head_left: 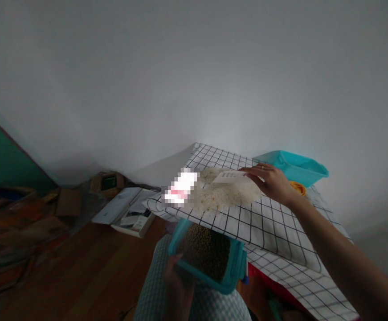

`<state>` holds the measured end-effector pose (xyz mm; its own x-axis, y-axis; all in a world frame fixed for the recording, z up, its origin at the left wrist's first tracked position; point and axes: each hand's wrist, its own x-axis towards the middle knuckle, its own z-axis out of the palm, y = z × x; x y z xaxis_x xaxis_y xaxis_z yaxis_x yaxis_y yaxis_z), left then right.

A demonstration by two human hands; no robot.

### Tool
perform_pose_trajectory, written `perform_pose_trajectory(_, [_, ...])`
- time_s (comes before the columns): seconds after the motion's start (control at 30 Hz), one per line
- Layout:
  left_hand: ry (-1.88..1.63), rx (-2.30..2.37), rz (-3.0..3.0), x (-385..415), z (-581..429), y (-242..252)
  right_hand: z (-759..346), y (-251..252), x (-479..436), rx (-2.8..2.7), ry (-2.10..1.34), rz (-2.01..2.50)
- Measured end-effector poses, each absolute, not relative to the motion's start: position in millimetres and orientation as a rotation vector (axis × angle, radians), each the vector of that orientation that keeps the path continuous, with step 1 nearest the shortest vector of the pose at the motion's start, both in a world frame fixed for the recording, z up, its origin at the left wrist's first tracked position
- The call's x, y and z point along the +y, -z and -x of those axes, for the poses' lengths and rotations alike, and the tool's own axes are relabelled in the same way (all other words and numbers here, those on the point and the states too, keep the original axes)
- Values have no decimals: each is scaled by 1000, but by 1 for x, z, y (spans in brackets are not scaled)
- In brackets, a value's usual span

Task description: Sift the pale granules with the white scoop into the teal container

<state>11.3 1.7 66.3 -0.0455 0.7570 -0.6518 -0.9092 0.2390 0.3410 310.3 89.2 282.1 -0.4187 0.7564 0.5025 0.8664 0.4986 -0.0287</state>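
My right hand reaches over the table and pinches a thin, pale flat piece with a row of small slots, perhaps a scraper. It is at the far side of a spread of pale, rice-like grains on the checked tablecloth. Below the table's front edge, my left hand is closed on the near left rim of a teal tub. The tub rests over my lap and holds many small brownish grains or pellets. Some left fingers are blurred and dim.
A bright, pixelated phone-like thing is at the table's left edge. At the back right stands a teal basin near a yellow item. An open white box and cardboard boxes are on the floor at left. A wall rises behind.
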Motion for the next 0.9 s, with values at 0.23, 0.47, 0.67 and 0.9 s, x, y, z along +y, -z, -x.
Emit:
perform_pose_trajectory(0.23, [-1376,877,249,1,-10,-70,-296,-277,128,-2250,236,1540])
perform_pose_trajectory(0.47, [-1382,873,167,1,-8,-62,-291,-268,143,-2344,258,1519])
perform_pose_trajectory(0.67, [-1395,855,182,-1,-9,-58,-304,-280,121,-2422,212,1375])
perform_pose_trajectory(0.9, [-1382,839,213,0,-10,-60,-299,-271,121,-2250,308,1453])
